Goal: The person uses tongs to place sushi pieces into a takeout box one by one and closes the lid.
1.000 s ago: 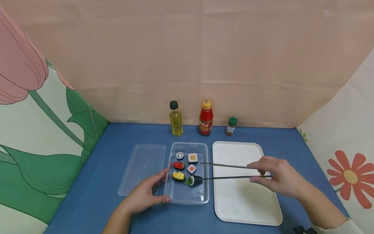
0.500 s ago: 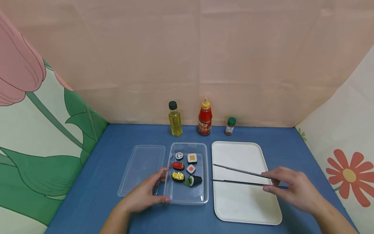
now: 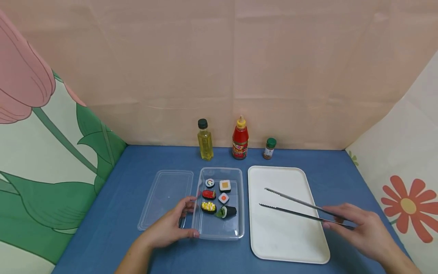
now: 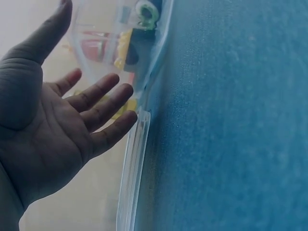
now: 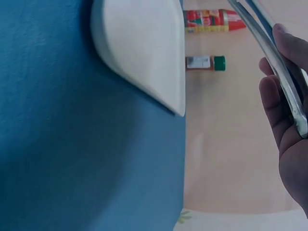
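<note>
My left hand (image 3: 184,220) rests with straight fingers against the left wall of a clear plastic container (image 3: 239,228), seen up close as the container wall (image 4: 144,77) beside my left hand (image 4: 57,125). Inside lie several toy sushi pieces (image 3: 219,198), among them a dark cone roll (image 3: 226,211). My right hand (image 3: 342,220) grips metal tongs (image 3: 297,207) by the handle end. Their tips stand apart and empty above the white tray (image 3: 291,243). The right wrist view shows the tongs (image 5: 269,53) against my fingers (image 5: 276,110).
A clear lid (image 3: 167,198) lies left of the container. At the back of the blue table stand an oil bottle (image 3: 205,140), a ketchup bottle (image 3: 240,138) and a small spice jar (image 3: 270,148). Patterned screens wall in both sides.
My right hand has drawn the tongs rightward out of the container to over the tray, leaving the cone roll behind. The left hand has stayed put.
</note>
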Tool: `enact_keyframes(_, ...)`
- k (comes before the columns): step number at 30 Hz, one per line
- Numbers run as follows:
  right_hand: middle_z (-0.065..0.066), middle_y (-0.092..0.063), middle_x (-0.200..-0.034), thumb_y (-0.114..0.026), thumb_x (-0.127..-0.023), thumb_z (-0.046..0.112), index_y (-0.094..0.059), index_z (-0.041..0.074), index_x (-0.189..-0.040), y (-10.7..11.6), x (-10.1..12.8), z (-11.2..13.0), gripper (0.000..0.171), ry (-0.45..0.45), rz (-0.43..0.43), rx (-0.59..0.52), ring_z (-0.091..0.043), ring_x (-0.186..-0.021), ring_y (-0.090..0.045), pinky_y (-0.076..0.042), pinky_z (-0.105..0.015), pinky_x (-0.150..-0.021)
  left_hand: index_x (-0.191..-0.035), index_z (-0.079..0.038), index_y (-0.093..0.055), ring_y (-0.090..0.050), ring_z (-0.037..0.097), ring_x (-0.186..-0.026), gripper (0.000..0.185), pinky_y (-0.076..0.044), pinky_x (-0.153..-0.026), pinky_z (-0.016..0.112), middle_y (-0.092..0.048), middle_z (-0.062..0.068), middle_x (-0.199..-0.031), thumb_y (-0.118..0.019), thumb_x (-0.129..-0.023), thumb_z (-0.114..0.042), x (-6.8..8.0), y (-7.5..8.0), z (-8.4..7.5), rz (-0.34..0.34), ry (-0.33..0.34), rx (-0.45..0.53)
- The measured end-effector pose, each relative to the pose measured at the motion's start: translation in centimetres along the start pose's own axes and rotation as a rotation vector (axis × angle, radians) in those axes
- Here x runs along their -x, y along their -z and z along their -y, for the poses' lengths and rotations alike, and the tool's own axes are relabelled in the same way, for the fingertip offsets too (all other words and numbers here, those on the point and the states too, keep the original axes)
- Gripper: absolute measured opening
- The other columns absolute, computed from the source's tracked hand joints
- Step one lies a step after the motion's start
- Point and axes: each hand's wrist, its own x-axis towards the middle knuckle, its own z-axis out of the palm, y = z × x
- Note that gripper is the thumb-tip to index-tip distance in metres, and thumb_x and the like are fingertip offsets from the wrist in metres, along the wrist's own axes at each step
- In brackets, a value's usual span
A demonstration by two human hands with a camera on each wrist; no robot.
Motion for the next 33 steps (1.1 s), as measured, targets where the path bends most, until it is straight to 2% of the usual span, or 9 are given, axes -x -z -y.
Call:
enact_keyframes(4,0.02,-0.063,-0.085,-0.097,-0.068,0.014,-0.08,0.027,-0.116,0.1,0.8,-0.4,0.053,-0.034,-0.02,0.027,0.002,-0.071,-0.054,-0.041,-0.012,-0.056,-0.159,-0.016,-0.031,-0.053,0.03,-0.133,0.096,-0.039,-0.112,0.059,-0.054,0.012,-0.144,-0.088,-0.084,-0.037,0.1,0.0,-0.1,-0.007,0.009,-0.007)
enact_keyframes(9,0.017,-0.064,-0.084,-0.097,-0.068,0.015,-0.08,0.025,-0.115,0.2,1.9,-1.2,0.051,-0.098,-0.051,0.048,0.002,-0.069,-0.056,-0.04,-0.012,-0.054,-0.158,-0.015,-0.034,-0.053,0.032,-0.134,0.096,-0.039,-0.112,0.058,-0.056,0.011,-0.143,-0.089,-0.083,-0.039,0.0,-0.1,-0.1,-0.015,0.023,-0.017)
enact_keyframes(15,0.0,-0.074,-0.094,-0.094,-0.075,0.023,-0.079,0.017,-0.116,0.4,3.2,-2.2,0.044,-0.288,-0.044,0.102,0.006,-0.074,-0.057,-0.045,-0.005,-0.059,-0.157,-0.016,-0.036,-0.052,0.032,-0.134,0.096,-0.039,-0.112,0.058,-0.056,0.009,-0.143,-0.09,-0.082,-0.04,-0.1,-0.1,-0.1,-0.025,0.039,-0.023)
enact_keyframes(19,-0.011,-0.076,-0.1,-0.092,-0.079,0.028,-0.078,0.013,-0.118,0.5,3.8,-3.2,0.044,-0.352,-0.039,0.137,0.012,-0.081,-0.053,-0.043,-0.001,-0.063,-0.157,-0.015,-0.036,-0.052,0.032,-0.134,0.096,-0.04,-0.112,0.058,-0.056,0.009,-0.142,-0.09,-0.081,-0.041,0.0,-0.1,-0.1,-0.028,0.04,-0.032)
enact_keyframes(23,-0.015,-0.076,-0.101,-0.093,-0.077,0.029,-0.078,0.009,-0.118,0.5,4.3,-4.3,0.048,-0.378,-0.055,0.162,0.015,-0.081,-0.049,-0.04,0.0,-0.063,-0.158,-0.015,-0.037,-0.052,0.032,-0.134,0.096,-0.04,-0.112,0.057,-0.057,0.008,-0.142,-0.089,-0.081,-0.041,0.1,-0.1,-0.3,-0.028,0.041,-0.04)
enact_keyframes(25,-0.017,-0.076,-0.1,-0.094,-0.075,0.029,-0.078,0.007,-0.116,0.5,4.5,-4.9,0.049,-0.385,-0.065,0.178,0.012,-0.079,-0.051,-0.039,0.0,-0.062,-0.158,-0.015,-0.037,-0.052,0.032,-0.134,0.097,-0.04,-0.112,0.058,-0.057,0.009,-0.142,-0.089,-0.081,-0.042,0.0,-0.1,-0.4,-0.026,0.049,-0.041)
enact_keyframes(29,-0.024,-0.075,-0.101,-0.094,-0.076,0.033,-0.077,0.004,-0.117,0.7,4.8,-5.7,0.053,-0.424,-0.062,0.206,-0.014,-0.08,-0.064,-0.037,-0.005,-0.058,-0.158,-0.016,-0.037,-0.052,0.032,-0.135,0.096,-0.039,-0.113,0.059,-0.056,0.008,-0.143,-0.089,-0.081,-0.042,0.0,-0.1,-0.5,-0.02,0.071,-0.034)
enact_keyframes(32,-0.029,-0.072,-0.104,-0.092,-0.078,0.037,-0.075,0.001,-0.12,0.8,4.9,-6.3,0.058,-0.487,-0.045,0.224,-0.032,-0.081,-0.064,-0.038,-0.013,-0.054,-0.158,-0.017,-0.037,-0.051,0.032,-0.136,0.096,-0.038,-0.114,0.059,-0.056,0.008,-0.144,-0.089,-0.081,-0.043,0.0,-0.1,-0.6,-0.019,0.078,-0.028)
enact_keyframes(33,-0.03,-0.072,-0.104,-0.092,-0.079,0.038,-0.074,0.0,-0.12,0.8,4.9,-6.4,0.059,-0.512,-0.043,0.229,-0.034,-0.081,-0.063,-0.038,-0.015,-0.053,-0.158,-0.017,-0.037,-0.051,0.032,-0.136,0.096,-0.038,-0.114,0.059,-0.056,0.008,-0.144,-0.089,-0.081,-0.043,0.1,-0.1,-0.6,-0.019,0.078,-0.027)
